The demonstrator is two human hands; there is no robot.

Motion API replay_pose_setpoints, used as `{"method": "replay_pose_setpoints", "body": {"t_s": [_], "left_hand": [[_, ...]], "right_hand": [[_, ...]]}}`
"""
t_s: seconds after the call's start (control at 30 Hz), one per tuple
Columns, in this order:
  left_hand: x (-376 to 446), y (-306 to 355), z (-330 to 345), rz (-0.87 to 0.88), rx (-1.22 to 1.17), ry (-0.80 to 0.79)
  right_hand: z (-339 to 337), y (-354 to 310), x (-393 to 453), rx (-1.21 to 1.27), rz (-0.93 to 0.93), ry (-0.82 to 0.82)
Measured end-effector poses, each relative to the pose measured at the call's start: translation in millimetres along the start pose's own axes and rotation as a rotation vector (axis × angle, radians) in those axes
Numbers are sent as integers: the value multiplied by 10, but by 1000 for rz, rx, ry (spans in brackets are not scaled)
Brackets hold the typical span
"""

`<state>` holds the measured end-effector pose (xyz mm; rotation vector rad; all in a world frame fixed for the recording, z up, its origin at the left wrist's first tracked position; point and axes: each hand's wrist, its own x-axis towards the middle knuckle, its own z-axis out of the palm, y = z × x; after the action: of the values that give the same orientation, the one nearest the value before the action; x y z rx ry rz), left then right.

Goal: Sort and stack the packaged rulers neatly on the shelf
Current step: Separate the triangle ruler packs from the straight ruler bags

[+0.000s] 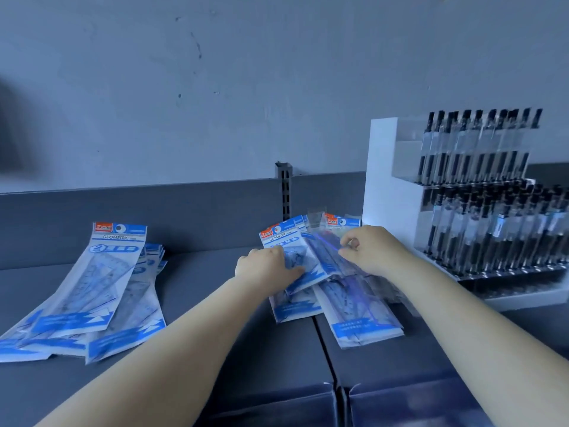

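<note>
1. Looking through the head view, both hands work on the loose heap of packaged rulers point(311, 272) at about 3 o'clock from the frame's centre, just beside the white pen display rack point(400, 192) at 2 o'clock.
2. The left hand point(264, 268) lies on the heap's left side; its fingers curl over the edge of a "GEOMETRIC" packet point(288, 245), thumb on top, so it grips that packet.
3. The right hand point(374, 249) pinches the upper edge of a clear, purple-tinted ruler sleeve point(326, 257) between thumb and forefinger; that sleeve lies slanted across the heap.
4. A second group, the left pile point(92, 297), sits at 8 o'clock on the grey shelf point(215, 303), well apart from the heap and fanned out, not squared.
5. Judging the step: the hands seem to be separating one kind of packet from another.
   - Lifting the clear sleeve off first should free the packets beneath it.
   - Holding the heap down with the left hand should keep the slippery film from sliding towards the rack.
   - Turning each packet header-end towards 12 o'clock and butting the bottom edges together should give a neat stack.
6. A seam in the shelf runs under the heap; a stack may sit flatter on one side of it.
</note>
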<state>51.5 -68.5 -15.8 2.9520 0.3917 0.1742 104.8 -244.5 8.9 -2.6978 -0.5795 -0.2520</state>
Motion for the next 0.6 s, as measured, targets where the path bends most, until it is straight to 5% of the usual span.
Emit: {"method": "replay_pose_setpoints", "body": {"t_s": [0.6], "left_hand": [[218,-137,93,-163,-781,16]], "right_hand": [[-12,-75,29,271,154,115]]}}
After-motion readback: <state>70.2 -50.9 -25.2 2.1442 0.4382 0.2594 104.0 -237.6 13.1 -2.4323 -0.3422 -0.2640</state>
